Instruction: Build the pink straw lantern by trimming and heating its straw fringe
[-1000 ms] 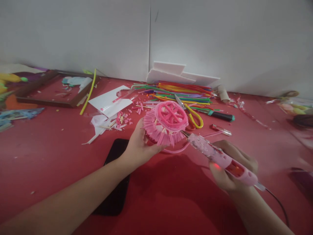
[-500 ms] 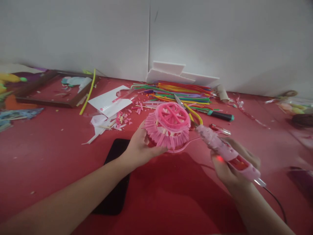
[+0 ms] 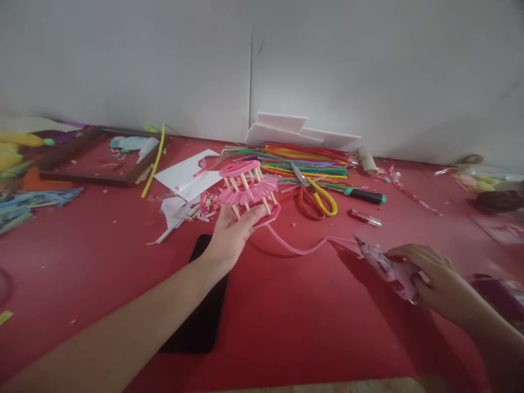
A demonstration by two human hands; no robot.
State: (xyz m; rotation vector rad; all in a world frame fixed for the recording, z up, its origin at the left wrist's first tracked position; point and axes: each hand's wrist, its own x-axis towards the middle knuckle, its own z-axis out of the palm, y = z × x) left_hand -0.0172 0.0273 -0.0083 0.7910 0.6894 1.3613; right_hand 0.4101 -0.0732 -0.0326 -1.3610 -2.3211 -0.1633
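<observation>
A pink tiered model [image 3: 249, 188] with short pale sticks between its layers is tilted in my left hand [image 3: 229, 234], whose thumb and fingers close on its lower part. From its base a long pink fuzzy strand [image 3: 303, 251] trails right across the red table. My right hand [image 3: 438, 273] is wrapped round a pink glue gun [image 3: 388, 270], low over the table at the right, its nozzle pointing up and left beside the strand's far end. Some fingers of my right hand are hidden behind the gun.
Scissors with red and yellow handles [image 3: 313, 196], a cutter [image 3: 366, 195] and a red lighter [image 3: 364, 218] lie ahead. Behind are coloured pipe cleaners [image 3: 303, 158]. A black phone [image 3: 200, 311] is under my left forearm. White paper [image 3: 188, 174] and a brown frame [image 3: 94, 177] lie left.
My left hand has tilted the model to show its side and shifted it a little left. My right hand has moved right and turned the glue gun, away from the model.
</observation>
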